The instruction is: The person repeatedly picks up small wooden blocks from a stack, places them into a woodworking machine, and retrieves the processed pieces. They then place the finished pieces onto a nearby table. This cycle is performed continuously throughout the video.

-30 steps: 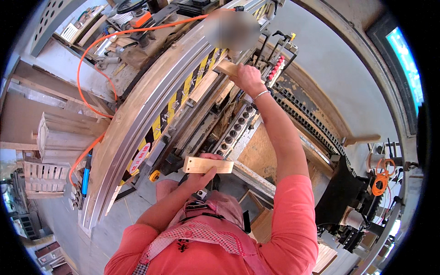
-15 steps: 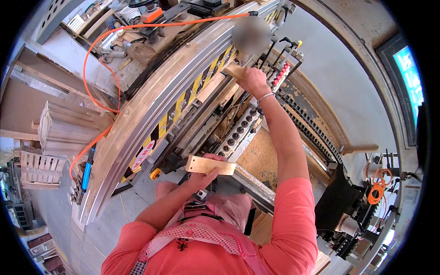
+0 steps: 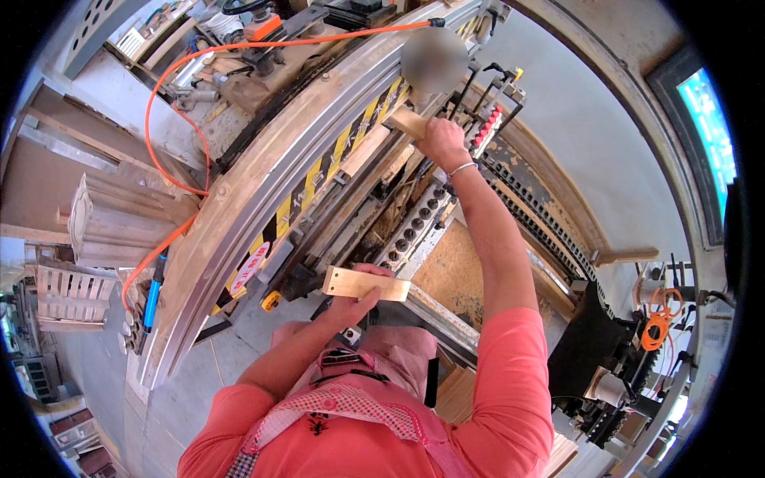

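Close to my body, my left hand is closed around a short, pale wooden board, thumb on its near face. Small dark holes show at the board's left end. My right arm is stretched far forward over the machine. At its end my right hand, with a bracelet at the wrist, grips one end of another wooden piece. This piece lies by the far end of the striped rail, beside a longer wooden strip. My right fingertips are partly hidden behind the hand.
A machine beam with yellow-black striping curves along the left. A row of round black sockets runs between my arms. An orange hose crosses the beam. Red knobs stand right of my right hand. A lit screen hangs at right.
Both hands keep their grips in nearly the same places. The board in my left hand has tilted very slightly.
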The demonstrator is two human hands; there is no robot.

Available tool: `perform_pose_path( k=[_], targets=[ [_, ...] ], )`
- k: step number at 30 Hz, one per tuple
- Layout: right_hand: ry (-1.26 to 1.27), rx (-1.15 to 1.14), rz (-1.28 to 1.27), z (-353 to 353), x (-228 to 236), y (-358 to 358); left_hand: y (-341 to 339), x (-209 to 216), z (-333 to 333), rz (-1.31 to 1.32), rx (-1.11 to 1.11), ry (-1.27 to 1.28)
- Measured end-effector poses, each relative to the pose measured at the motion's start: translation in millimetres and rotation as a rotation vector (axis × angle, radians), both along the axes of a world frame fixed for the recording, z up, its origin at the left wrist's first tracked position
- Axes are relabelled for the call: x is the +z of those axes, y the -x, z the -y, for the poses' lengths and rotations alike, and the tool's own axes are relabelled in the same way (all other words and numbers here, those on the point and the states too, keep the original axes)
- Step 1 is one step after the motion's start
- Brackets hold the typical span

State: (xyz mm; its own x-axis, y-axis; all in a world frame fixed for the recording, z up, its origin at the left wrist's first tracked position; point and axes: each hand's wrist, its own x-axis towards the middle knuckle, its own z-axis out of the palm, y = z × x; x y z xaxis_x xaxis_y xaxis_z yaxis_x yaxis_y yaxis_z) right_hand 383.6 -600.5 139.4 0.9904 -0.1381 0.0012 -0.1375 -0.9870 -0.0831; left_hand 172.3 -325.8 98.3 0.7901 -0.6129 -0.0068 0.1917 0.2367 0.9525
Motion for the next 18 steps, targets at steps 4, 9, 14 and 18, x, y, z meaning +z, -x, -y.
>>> perform_pose_path(
  k=[4,9,14,18],
  targets=[
    [0.0,0.002,0.006,-1.4,2.2,0.7,-1.2,1.1,-1.0,0.011,-0.011,-0.011],
    [-0.02,0.013,0.008,-4.5,2.5,-1.1,-1.2,-0.2,-1.4,0.001,0.004,0.002],
    [-0.002,0.017,-0.036,-6.1,0.2,-7.8,-1.0,-2.3,-1.7,-0.012,0.001,0.008],
    [0.02,0.031,-0.028,-9.2,3.6,-7.2,0.0,-7.5,-1.3,-0.006,0.022,0.035]
  ],
)
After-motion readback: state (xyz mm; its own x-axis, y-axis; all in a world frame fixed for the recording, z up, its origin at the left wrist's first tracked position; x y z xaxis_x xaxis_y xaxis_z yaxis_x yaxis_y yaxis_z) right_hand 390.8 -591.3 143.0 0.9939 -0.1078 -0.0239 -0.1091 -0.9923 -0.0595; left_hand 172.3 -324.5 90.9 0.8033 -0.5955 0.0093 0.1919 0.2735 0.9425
